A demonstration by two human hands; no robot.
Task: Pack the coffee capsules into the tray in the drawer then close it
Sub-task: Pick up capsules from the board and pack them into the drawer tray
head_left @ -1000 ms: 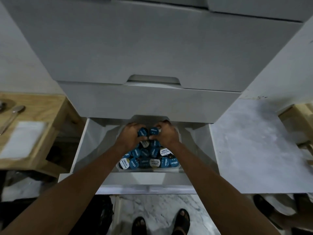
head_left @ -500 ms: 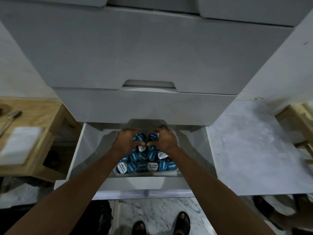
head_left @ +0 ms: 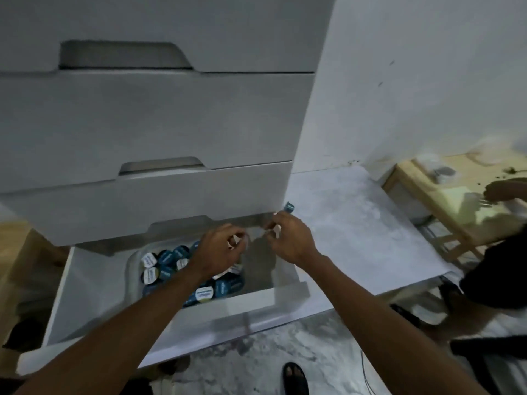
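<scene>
The bottom drawer [head_left: 159,323] of a white chest stands pulled out. Inside it, a clear tray [head_left: 132,269] holds several blue and white coffee capsules [head_left: 166,259]. My left hand [head_left: 221,252] hovers over the tray's back right part, fingers curled around something small and white, apparently a capsule. My right hand [head_left: 289,240] is raised by the drawer's right wall, fingers pinched. A blue capsule [head_left: 289,207] sits at its fingertips, blurred. My forearm hides part of the tray.
Two shut drawers [head_left: 148,124] overhang the open one. A pale marble-look slab [head_left: 356,223] lies to the right. Beyond it is a wooden table [head_left: 445,201] with another person's hand [head_left: 502,191] and dark clothing [head_left: 490,269]. My sandalled foot [head_left: 295,377] is below.
Both hands have lifted off the back of the capsule pile and shifted right, the right one rising to the drawer's right side. The view has swung to the right.
</scene>
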